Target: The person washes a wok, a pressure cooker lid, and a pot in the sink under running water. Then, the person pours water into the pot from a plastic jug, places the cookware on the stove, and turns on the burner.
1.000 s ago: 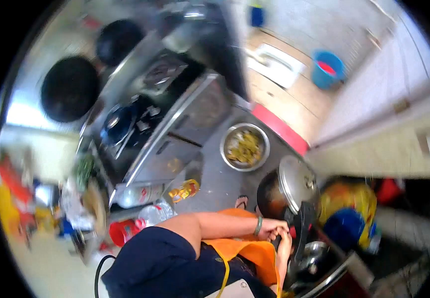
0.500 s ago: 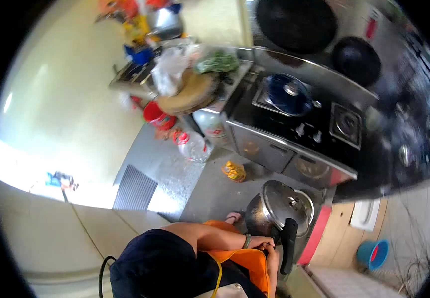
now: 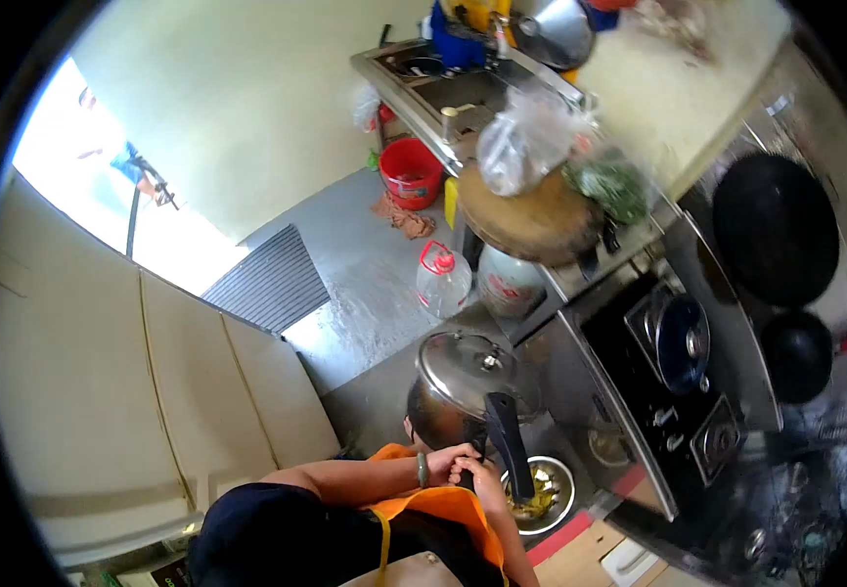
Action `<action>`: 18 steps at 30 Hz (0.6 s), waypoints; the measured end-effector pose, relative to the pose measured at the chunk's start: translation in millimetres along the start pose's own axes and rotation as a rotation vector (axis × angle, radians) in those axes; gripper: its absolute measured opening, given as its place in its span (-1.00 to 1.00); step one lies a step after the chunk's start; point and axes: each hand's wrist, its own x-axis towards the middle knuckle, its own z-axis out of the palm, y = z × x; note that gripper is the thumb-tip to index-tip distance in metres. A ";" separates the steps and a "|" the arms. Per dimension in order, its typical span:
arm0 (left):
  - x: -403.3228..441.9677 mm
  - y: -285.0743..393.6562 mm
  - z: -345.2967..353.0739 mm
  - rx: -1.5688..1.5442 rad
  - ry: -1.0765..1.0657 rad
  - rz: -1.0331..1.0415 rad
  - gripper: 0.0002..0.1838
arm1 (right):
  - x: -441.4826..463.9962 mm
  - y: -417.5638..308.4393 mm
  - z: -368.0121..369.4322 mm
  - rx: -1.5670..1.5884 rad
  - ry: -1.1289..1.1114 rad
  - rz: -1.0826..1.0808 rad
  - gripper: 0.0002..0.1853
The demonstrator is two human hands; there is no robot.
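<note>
Both hands are together at the handle of a pressure cooker [image 3: 443,416] with a metal lid [image 3: 466,372] and a long black lid handle [image 3: 510,445]. My left hand [image 3: 455,462], with a bracelet at the wrist, is closed on the cooker's lower handle. My right hand [image 3: 484,481] is closed beside it on the same handle; the two hands partly hide each other and the grip. The cooker is held off the floor in front of the orange apron [image 3: 443,509]. Behind it on the floor, a metal bowl [image 3: 565,489] holds yellow-green food.
At the right is a stove [image 3: 639,372] with a blue lidded pan [image 3: 683,342]. A round chopping board [image 3: 531,225] bears a plastic bag. Below are a gas cylinder [image 3: 510,284], a plastic bottle [image 3: 443,284] and a red bucket [image 3: 411,174]. A person [image 3: 130,161] is beyond the doorway.
The view has turned toward the doorway and sink, with the stove now at the right. The cooker has moved along with both hands, which keep their hold on it.
</note>
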 end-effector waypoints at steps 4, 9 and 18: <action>-26.5 65.1 -52.9 -0.150 -0.025 0.117 -0.58 | 80.6 -23.3 58.9 -0.027 -0.145 0.198 -0.87; -91.5 147.4 -88.0 -0.345 -0.095 0.409 -0.53 | 159.7 -62.7 151.0 -0.195 -0.350 0.228 -0.84; -211.4 340.7 -93.4 -0.276 -0.137 0.775 -0.57 | 233.3 -224.9 341.2 -0.254 -0.663 0.254 -0.91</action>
